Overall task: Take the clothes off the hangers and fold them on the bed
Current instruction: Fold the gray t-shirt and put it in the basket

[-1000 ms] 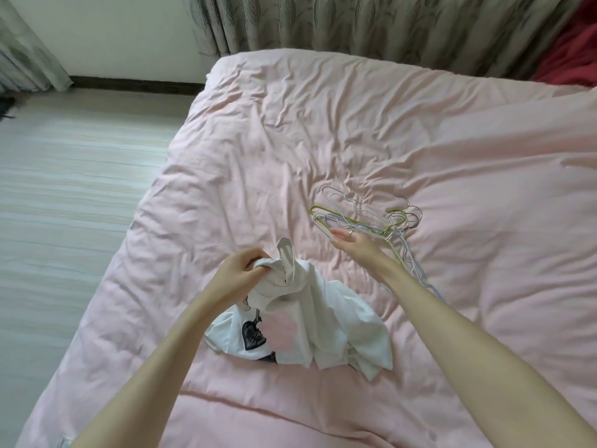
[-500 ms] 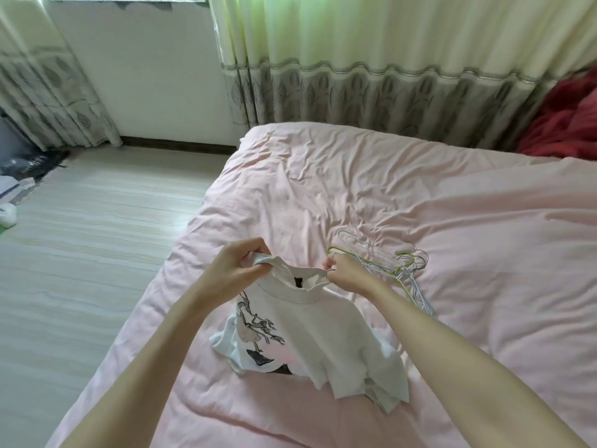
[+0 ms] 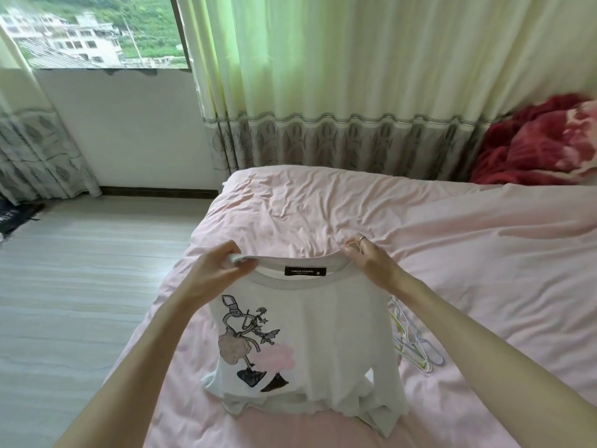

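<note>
A white T-shirt with a printed drawing hangs in the centre of the frame, held up by its shoulders over the pink bed, its hem bunched on the sheet. The left hand pinches the shoulder left of the collar, fingers curled round the cloth; the right hand pinches the other shoulder. Wire hangers lie on the bed at lower right, just beside the shirt. A red blanket sits at the right edge, curtains behind
</note>
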A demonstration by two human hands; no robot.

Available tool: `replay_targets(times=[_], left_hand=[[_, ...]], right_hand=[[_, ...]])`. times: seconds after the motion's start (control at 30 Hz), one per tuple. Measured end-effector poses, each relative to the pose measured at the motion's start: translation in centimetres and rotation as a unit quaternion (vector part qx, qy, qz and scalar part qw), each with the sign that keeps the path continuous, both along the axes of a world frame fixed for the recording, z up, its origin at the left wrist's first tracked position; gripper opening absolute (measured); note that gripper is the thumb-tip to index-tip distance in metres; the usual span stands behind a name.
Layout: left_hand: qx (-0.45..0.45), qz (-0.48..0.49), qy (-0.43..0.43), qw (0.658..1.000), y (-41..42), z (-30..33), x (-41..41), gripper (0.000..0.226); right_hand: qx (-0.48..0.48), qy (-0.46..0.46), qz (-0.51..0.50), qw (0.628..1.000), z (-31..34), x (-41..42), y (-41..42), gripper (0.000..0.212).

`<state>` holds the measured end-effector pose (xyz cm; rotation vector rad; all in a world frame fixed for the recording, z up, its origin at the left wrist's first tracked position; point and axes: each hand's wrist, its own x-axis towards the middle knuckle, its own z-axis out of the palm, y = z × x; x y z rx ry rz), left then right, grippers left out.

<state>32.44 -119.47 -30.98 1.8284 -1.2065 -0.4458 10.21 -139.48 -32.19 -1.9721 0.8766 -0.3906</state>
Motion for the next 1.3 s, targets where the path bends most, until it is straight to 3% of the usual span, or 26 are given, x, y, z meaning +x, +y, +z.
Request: replay_targets(times=[0.07,0.1,0.23,0.3,0.47,0.7,0.8,0.9,0.97,1.07,1.2,1.27,1.3], left_hand=[[0.014,-0.009,-0.02,1.0,-0.7,1.1,0.1,0.057],[0.027,-0.015,-0.029,0.999,-1.0,1.5,0.4,0.056],[0.045,-0.054,-0.041,0.997,-2.2,3.9,1.3,0.066],[0.019,-0.058,0.004,0.998,-2.7,5.3,1.1,0.056],[0.04,-0.108,0.059,0.992,-3.2,7.3,0.5,0.048],[0.102,-0.151,0.106,0.978,-2.6,6.8,0.5,0.035],[0.082,-0.134,0.057,0.986,-2.8,6.1,0.5,0.047],[0.002,-0.044,-0.048,0.998,-3.6,5.8,0.1,0.007],[-0.063,-0.004,-0.068,0.996,-4.2,6.2,-0.3,0.019],[-0.067,0.056,-0.068,0.994,-4.2,7.0,-0.3,0.009],[0.104,0.018,-0.175,0.979,-2.5,6.2,-0.3,0.029],[0.196,-0.026,-0.205,0.959,-1.8,4.8,-1.1,0.034],[0.224,-0.048,-0.224,0.947,-1.6,4.0,-1.7,0.033]], right_hand=[[-0.024,0.014,0.036,0.999,1.6,-0.8,-0.5,0.06],[-0.012,0.008,0.042,0.999,2.6,-1.2,-0.7,0.061],[0.059,-0.016,0.073,0.995,6.8,-3.0,-1.1,0.019],[0.054,-0.009,0.097,0.994,8.3,-3.9,-1.2,0.011],[-0.061,0.065,0.07,0.994,8.8,-5.1,-2.5,0.022],[-0.1,-0.023,-0.016,0.995,8.4,-6.0,-2.9,0.034],[-0.086,-0.065,-0.028,0.994,7.9,-5.8,-2.6,0.044],[-0.057,-0.099,-0.018,0.993,8.0,-5.6,-2.1,0.042],[-0.075,-0.098,-0.023,0.992,8.3,-5.5,-2.2,0.047],[-0.201,0.014,-0.005,0.979,9.1,-5.7,-2.4,0.055],[-0.346,0.291,0.091,0.887,7.5,-5.9,-1.8,0.051],[-0.343,0.322,0.091,0.878,5.8,-6.0,-2.1,0.04],[-0.321,0.306,0.079,0.893,5.3,-6.3,-2.3,0.033]])
